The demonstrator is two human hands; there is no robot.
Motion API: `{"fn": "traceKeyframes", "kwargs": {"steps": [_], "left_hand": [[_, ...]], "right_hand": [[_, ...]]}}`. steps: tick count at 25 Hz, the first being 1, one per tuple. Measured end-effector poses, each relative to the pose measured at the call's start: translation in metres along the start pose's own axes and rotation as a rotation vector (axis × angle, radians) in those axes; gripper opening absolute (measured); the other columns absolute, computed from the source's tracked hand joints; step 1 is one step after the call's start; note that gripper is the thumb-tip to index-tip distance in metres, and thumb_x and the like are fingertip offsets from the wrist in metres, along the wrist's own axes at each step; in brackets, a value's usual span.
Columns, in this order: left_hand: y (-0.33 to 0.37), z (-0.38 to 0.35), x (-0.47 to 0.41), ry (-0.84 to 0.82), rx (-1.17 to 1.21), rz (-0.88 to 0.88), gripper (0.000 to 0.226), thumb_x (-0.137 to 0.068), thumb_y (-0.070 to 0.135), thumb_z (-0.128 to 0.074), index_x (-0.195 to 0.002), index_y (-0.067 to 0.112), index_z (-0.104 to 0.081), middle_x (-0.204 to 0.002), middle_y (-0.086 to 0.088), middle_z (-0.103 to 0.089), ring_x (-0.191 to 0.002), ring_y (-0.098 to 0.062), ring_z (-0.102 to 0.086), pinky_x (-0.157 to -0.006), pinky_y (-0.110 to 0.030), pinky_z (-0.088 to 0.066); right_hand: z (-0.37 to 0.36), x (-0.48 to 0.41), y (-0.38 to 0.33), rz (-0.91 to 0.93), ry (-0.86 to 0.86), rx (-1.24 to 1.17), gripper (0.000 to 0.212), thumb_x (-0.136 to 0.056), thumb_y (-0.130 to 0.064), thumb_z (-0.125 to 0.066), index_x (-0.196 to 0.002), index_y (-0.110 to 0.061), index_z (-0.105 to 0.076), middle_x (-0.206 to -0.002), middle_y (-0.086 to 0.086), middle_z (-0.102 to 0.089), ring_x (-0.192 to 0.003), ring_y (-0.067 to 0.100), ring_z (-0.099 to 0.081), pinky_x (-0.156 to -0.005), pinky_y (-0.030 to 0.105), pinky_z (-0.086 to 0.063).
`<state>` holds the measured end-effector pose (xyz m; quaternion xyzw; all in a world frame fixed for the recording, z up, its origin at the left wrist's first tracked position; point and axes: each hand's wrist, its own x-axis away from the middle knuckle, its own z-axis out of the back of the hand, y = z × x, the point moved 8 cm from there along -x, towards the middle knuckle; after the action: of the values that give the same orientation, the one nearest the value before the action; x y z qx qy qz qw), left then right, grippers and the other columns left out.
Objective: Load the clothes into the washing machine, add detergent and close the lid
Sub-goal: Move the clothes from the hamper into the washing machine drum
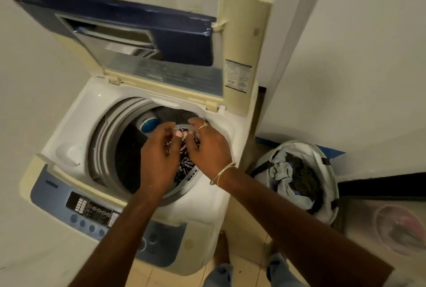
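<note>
you are standing at the washing machine (76, 125), looking down into it. its lid (143, 31) is standing folded up and open against the wall behind. both your hands are hovering over the right part of the drum (129, 148) opening, close together, the fingertips nearly meeting. your left hand (156, 160) is curling its fingers around a fold of a dark garment with pale markings (186, 167), and bits of that cloth are showing between the fingers. your right hand (208, 146) is pinching the same garment from the other side, its fingers bending inward. the garment is hanging from both hands down into the drum, its lower part lying against the drum's right wall. a ring (202, 126) is sitting on one finger of the right hand and a thin bangle (221, 173) is circling the right wrist. deep in the drum a blue and white cap (149, 125) is showing just beyond your left fingers. the control panel (92, 211) is facing you at the near edge of the machine. on the floor to the right of the machine a white laundry basket (332, 183) is standing with more clothes (297, 173) in it, light blue and dark pieces bundled together. a pinkish round tub (398, 229), too blurred to make out, is lying near the lower right corner.
</note>
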<state>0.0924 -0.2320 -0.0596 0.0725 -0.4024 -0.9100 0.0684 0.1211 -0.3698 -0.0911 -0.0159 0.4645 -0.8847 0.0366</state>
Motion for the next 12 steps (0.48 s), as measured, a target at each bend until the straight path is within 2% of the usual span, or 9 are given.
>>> {"fn": "traceKeyframes", "kwargs": {"steps": [3, 6, 9, 12], "left_hand": [[0.072, -0.049, 0.013, -0.042, 0.114, -0.18, 0.023, -0.103, 0.028, -0.053, -0.124, 0.019, -0.058, -0.111, 0.006, -0.067, -0.1, -0.007, -0.066, -0.082, -0.026, -0.056], [0.114, -0.126, 0.021, -0.182, 0.087, -0.256, 0.023, -0.104, 0.031, -0.05, -0.124, 0.021, -0.057, -0.113, 0.007, -0.065, -0.098, -0.007, -0.065, -0.08, -0.027, -0.057], [0.136, -0.217, 0.034, -0.309, 0.013, -0.299, 0.022, -0.104, 0.03, -0.048, -0.122, 0.022, -0.057, -0.111, 0.007, -0.064, -0.096, -0.005, -0.061, -0.083, -0.028, -0.055], [0.124, -0.309, 0.048, -0.466, -0.056, -0.295, 0.017, -0.104, 0.027, -0.048, -0.114, 0.019, -0.059, -0.099, 0.003, -0.064, -0.086, -0.006, -0.059, -0.08, -0.032, -0.056]], "right_hand": [[0.072, 0.03, 0.037, -0.032, 0.271, -0.141, 0.024, -0.097, -0.033, -0.057, -0.118, -0.022, -0.06, -0.105, -0.007, -0.068, -0.091, 0.006, -0.064, -0.079, 0.018, -0.052], [0.126, 0.057, 0.103, -0.107, 0.425, -0.155, 0.017, -0.097, -0.025, -0.059, -0.109, -0.014, -0.064, -0.098, -0.003, -0.067, -0.086, 0.008, -0.063, -0.076, 0.019, -0.051], [0.159, 0.076, 0.183, -0.261, 0.406, -0.047, 0.015, -0.099, -0.025, -0.052, -0.099, -0.016, -0.063, -0.094, -0.003, -0.065, -0.084, 0.009, -0.06, -0.077, 0.03, -0.052], [0.177, 0.094, 0.259, -0.408, 0.321, 0.037, 0.018, -0.1, -0.025, -0.05, -0.106, -0.015, -0.064, -0.101, -0.002, -0.065, -0.092, 0.01, -0.059, -0.086, 0.029, -0.051]]}}
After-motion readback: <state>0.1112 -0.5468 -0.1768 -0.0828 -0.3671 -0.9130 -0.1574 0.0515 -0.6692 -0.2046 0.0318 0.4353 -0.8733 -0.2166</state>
